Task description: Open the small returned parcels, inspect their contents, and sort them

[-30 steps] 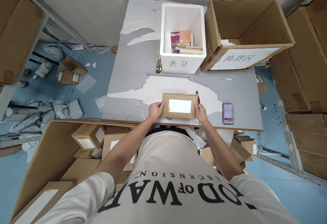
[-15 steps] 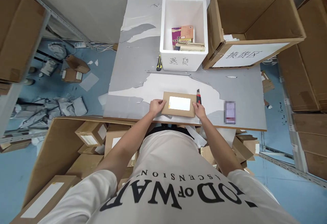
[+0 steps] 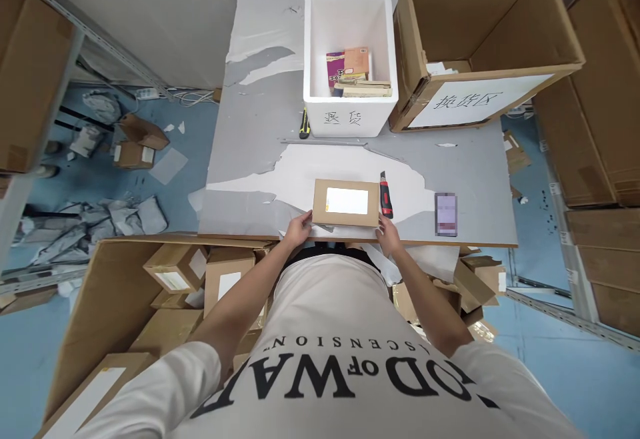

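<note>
Soft, fairly bright light from an unseen source covers the counter (image 3: 240,155), leaving faint shadows. Between the hands (image 3: 299,229), the label (image 3: 347,201) washes out to blank white. Ahead of the right one, the carton (image 3: 465,19) is dimmer inside. Wide-angle stretch tilts the outer shelves (image 3: 575,272); the phone (image 3: 446,214) right of the hands is pixelated.

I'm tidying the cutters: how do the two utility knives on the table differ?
The near knife is red and black; the far knife, yellow and black. The near knife lies beside the parcel; the far knife, beside the white foam box. The near knife looks larger in this view than the far knife. Both lie on the table.
</note>
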Tool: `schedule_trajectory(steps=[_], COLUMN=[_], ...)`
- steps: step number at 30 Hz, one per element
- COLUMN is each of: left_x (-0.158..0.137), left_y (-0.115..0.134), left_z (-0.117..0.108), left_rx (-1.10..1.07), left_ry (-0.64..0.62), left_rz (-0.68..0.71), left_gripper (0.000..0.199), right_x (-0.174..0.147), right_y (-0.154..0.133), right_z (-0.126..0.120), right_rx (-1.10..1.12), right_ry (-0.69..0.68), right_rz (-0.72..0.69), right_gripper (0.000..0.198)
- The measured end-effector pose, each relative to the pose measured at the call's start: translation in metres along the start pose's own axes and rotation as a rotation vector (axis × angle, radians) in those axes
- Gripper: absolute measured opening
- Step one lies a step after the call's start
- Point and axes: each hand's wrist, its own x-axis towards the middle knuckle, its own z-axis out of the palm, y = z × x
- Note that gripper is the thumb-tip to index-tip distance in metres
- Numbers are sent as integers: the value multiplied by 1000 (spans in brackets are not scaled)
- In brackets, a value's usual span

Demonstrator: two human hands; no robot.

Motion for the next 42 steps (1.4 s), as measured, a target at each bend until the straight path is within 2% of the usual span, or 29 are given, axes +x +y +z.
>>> schedule_trajectory(steps=[2, 4, 8, 11, 15, 20, 26, 31, 35, 37, 39, 42], left_x=[-9, -13, -13, -13, -13, -2, 12, 14, 13, 9, 2, -7], left_y=[-6, -5, 16, 44, 81, 108, 113, 103, 94, 92, 92, 94], left_z=[6, 10, 7, -1, -5, -2, 2, 4, 9, 14, 20, 32], left_rx=[7, 41, 155, 318, 563, 623, 615, 495, 423, 464, 570, 768], left_ry=[-59, -45, 0, 41, 146, 244, 293, 211, 272, 312, 320, 169], left_rz=[52, 59, 68, 107, 109, 78, 27, 47, 34, 99, 248, 517], left_gripper=[59, 55, 49, 46, 45, 46, 41, 50, 64, 64, 59, 51], right_x=[-5, -5, -1, 3, 18, 41, 60, 68, 67, 67, 67, 69], right_y=[1, -4, -25, -46, -72, -93, -96, -85, -79, -79, -79, -77], right_z=[7, 12, 6, -11, -32, -38, -33, -29, -25, -23, -21, -20], right_rx=[17, 83, 168, 68, -180, -361, -311, -238, -225, -228, -226, -181], right_ry=[-37, -8, 40, 33, 71, 51, -12, 42, 87, 105, 113, 111], right_rz=[17, 56, 58, -20, -70, -37, 130, 146, 139, 149, 159, 161], right_gripper=[67, 64, 54, 51, 55, 52, 46, 51, 55, 56, 55, 55])
